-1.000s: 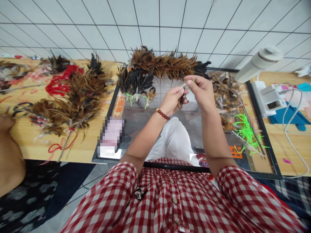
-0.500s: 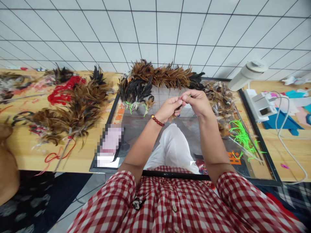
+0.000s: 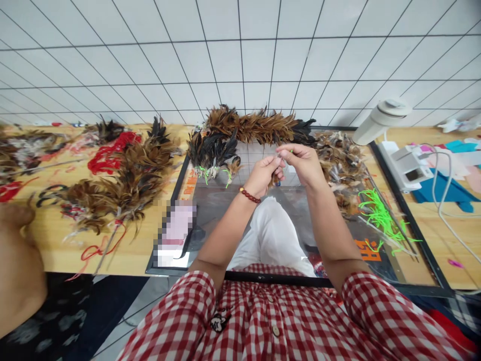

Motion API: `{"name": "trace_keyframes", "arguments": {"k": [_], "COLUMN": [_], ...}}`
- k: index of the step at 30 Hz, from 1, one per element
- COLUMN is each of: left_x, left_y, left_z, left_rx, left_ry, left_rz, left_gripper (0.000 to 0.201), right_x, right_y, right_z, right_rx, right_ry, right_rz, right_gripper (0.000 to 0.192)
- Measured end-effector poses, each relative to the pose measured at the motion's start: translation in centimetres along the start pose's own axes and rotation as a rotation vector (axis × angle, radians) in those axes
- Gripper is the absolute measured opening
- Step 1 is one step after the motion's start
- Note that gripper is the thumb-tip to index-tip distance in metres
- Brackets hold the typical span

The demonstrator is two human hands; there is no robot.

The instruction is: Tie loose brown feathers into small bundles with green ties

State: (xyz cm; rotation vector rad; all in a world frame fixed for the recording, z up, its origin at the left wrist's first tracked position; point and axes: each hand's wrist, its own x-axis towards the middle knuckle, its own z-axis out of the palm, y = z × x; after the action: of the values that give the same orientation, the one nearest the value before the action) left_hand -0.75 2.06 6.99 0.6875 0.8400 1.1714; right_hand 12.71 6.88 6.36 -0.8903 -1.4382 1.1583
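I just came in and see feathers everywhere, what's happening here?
A person in a red-and-white checked shirt holds a small bunch of brown feathers up over a black-framed glass board. The left hand pinches the bunch, and the right hand holds a thin green string at its top. Piles of brown and black feathers and loose green strings lie around.

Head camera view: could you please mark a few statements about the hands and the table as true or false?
1. Both hands pinch a small feather bundle between them. True.
2. The left hand wears a blue watch. False: a red bead bracelet sits on that wrist.
3. The right hand rests flat on the table. False: it is raised, fingertips meeting the left hand's.
4. Green ties lie to the right of the hands. True.
5. Red cord lies among the feathers at the left. True.
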Motion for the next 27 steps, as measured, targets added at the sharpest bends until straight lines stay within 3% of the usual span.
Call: {"name": "trace_keyframes", "arguments": {"k": [5,11,15,21,27], "left_x": [-0.7,-1.2,-1.3,-0.8,-0.2], "left_y": [0.9,1.4,1.5,1.2,0.2], "left_z": [0.4,0.9,0.8,0.5,0.3], "left_rx": [-0.152,-0.144,-0.075,-0.011,-0.037], "left_ry": [-0.003,0.057,0.057,0.089,-0.014], "left_rz": [-0.104,-0.088,-0.031,0.06,-0.095], "left_gripper": [0.033,0.03,0.028,0.027,0.029], "right_x": [-0.4,-0.6,-0.2,0.0,-0.6], "right_y": [-0.6,-0.4,-0.3,-1.3,-2.5], "right_z": [-0.8,-1.2,-2.0,-2.1,-1.6], "right_rx": [-0.236,-0.319,-0.197,0.188,0.247], "right_ry": [-0.107,-0.189,-0.171,-0.121,-0.17], "right_rz": [-0.211,-0.23,-0.17,-0.012,0.014], "right_gripper": [0.051,0.051,0.054,0.046,0.046]}}
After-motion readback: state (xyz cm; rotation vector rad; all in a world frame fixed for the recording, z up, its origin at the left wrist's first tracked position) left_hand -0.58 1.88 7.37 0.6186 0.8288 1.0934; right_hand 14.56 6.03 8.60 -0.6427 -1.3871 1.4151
